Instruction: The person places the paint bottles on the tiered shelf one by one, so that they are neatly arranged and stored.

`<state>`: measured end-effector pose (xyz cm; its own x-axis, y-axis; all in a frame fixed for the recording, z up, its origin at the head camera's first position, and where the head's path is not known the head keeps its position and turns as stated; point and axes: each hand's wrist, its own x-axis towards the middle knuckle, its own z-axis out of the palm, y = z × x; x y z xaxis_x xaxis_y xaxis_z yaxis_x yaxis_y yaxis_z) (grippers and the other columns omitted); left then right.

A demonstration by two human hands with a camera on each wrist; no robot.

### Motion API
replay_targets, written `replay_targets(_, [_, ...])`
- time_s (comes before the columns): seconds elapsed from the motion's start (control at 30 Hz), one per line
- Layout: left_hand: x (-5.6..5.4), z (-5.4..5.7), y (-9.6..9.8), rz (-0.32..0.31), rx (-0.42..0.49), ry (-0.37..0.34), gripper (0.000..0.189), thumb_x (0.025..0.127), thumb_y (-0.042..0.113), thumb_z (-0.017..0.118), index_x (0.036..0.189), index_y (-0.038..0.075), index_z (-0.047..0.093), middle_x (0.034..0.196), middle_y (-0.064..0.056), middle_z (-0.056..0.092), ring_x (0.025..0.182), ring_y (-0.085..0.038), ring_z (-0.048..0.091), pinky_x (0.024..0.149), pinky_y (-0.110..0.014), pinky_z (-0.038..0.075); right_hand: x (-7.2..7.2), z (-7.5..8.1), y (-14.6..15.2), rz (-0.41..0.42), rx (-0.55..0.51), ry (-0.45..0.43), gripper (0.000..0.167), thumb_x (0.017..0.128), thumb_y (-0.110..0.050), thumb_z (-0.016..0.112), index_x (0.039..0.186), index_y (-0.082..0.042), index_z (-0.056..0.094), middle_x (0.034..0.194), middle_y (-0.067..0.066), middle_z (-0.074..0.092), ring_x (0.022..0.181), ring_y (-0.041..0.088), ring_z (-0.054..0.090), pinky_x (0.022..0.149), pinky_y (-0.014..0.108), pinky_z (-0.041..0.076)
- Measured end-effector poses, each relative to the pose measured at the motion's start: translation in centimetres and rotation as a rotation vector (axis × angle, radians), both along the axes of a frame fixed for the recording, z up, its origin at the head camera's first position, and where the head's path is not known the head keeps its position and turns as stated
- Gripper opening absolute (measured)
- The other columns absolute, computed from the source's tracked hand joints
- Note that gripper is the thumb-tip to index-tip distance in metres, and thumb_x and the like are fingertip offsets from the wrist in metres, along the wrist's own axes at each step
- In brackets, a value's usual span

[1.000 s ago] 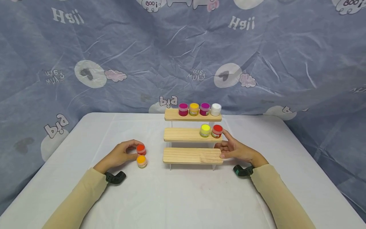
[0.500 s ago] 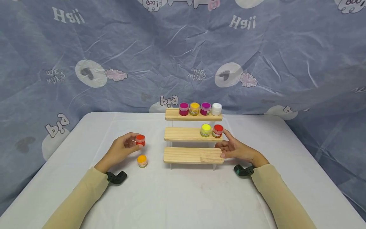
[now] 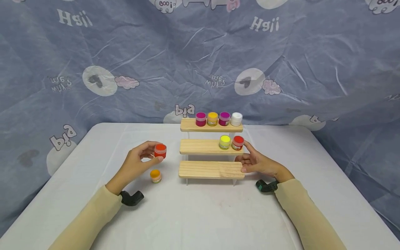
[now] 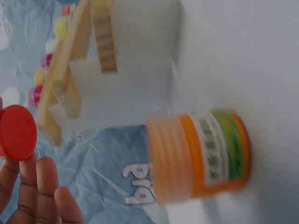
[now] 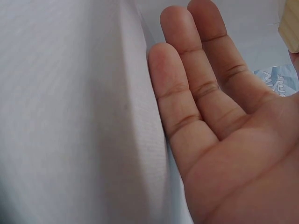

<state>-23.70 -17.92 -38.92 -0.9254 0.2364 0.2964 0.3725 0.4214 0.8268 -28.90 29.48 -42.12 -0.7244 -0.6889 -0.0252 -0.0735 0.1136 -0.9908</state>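
Note:
My left hand (image 3: 137, 160) pinches a small paint jar with a red lid (image 3: 160, 151) between thumb and fingers, held above the table. Just below it, an orange-lidded paint jar (image 3: 155, 176) stands upright on the cloth; its label shows close up in the left wrist view. A three-tier wooden display rack (image 3: 200, 170) stands right of centre. My right hand (image 3: 259, 163) rests against the rack's right end, thumb at the bottom shelf and index finger up by the middle one. In the right wrist view its other fingers (image 5: 180, 93) are loosely extended and hold nothing.
On the top shelf stand a magenta jar (image 3: 201, 119), a yellow-orange jar (image 3: 212, 119), a purple jar (image 3: 224, 119) and a white jar (image 3: 236, 119). A yellow jar (image 3: 224, 142) and a red jar (image 3: 237, 142) sit at the middle shelf's right. A patterned curtain (image 3: 187, 62) hangs behind.
My left hand has lifted the red-lidded jar from beside the orange-lidded one and carried it up, then slightly right. The right hand has stayed at the rack.

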Motion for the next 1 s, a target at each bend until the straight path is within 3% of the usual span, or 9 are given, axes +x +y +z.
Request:
replay_targets(0.17, [0.6, 0.8, 1.7, -0.048, 0.038, 0.057, 0.042, 0.095, 0.007, 0.084, 0.134, 0.004, 0.070, 0.115, -0.008, 0.075, 0.099, -0.018, 0.067, 0.090, -0.023, 0.057, 0.0, 0.2, 0.0, -0.001, 0.005, 0.003, 0.116, 0.097, 0.002, 0.074, 0.170, -0.012, -0.016, 0.132, 0.014, 0.064, 0.114, 0.020, 0.067, 0.099, 0.029, 0.058])
replay_targets(0.57, [-0.3, 1.9, 7.0, -0.138, 0.044, 0.174, 0.043, 0.091, 0.005, 0.087, 0.131, 0.006, 0.073, 0.113, -0.003, 0.076, 0.098, -0.019, 0.069, 0.085, -0.031, 0.058, 0.0, 0.1, 0.0, -0.017, 0.012, 0.001, 0.118, 0.095, 0.004, 0.074, 0.169, -0.012, -0.017, 0.132, 0.013, 0.065, 0.112, 0.020, 0.068, 0.099, 0.028, 0.058])
replay_targets(0.87, [-0.4, 2.9, 10.9, -0.188, 0.031, 0.129, 0.040, 0.095, 0.010, 0.084, 0.133, 0.007, 0.071, 0.112, -0.003, 0.077, 0.099, -0.018, 0.070, 0.088, -0.040, 0.060, -0.1, -0.1, 0.0, -0.003, -0.002, 0.002, 0.117, 0.096, 0.004, 0.073, 0.169, -0.013, -0.017, 0.133, 0.013, 0.064, 0.113, 0.020, 0.069, 0.098, 0.029, 0.058])
replay_targets(1.0, [-0.7, 3.5, 12.3, -0.172, 0.021, 0.095, 0.040, 0.094, 0.011, 0.084, 0.132, 0.007, 0.072, 0.113, -0.004, 0.077, 0.095, -0.018, 0.072, 0.086, -0.036, 0.061, 0.0, -0.1, 0.1, 0.004, -0.003, 0.001, 0.117, 0.097, 0.004, 0.073, 0.169, -0.012, -0.018, 0.132, 0.012, 0.065, 0.113, 0.019, 0.068, 0.099, 0.029, 0.058])
